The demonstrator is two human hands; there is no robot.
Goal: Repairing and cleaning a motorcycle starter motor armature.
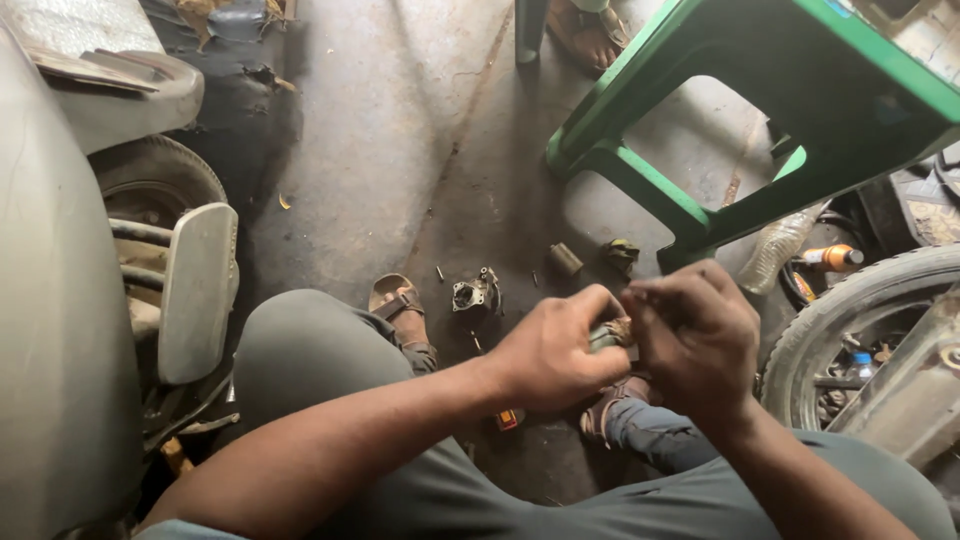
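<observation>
My left hand point(555, 350) and my right hand point(695, 335) meet above my knees, both closed around a small grey-green metal part point(606, 336) that is mostly hidden by the fingers. On the concrete floor just beyond my hands lies a grey metal carburetor-like body point(477, 294). A small cylindrical piece point(565, 259) and a dark round piece point(622, 254) lie further out. My sandaled foot point(398, 307) rests left of the metal body.
A green plastic stool point(700, 130) lies tipped at upper right. A motorcycle wheel point(850, 320) is at right, with a plastic bottle point(778, 244) and an orange-capped bottle point(830, 258) beside it. A scooter body and tyre point(150, 185) fill the left. Another person's sandaled foot point(588, 35) is at top.
</observation>
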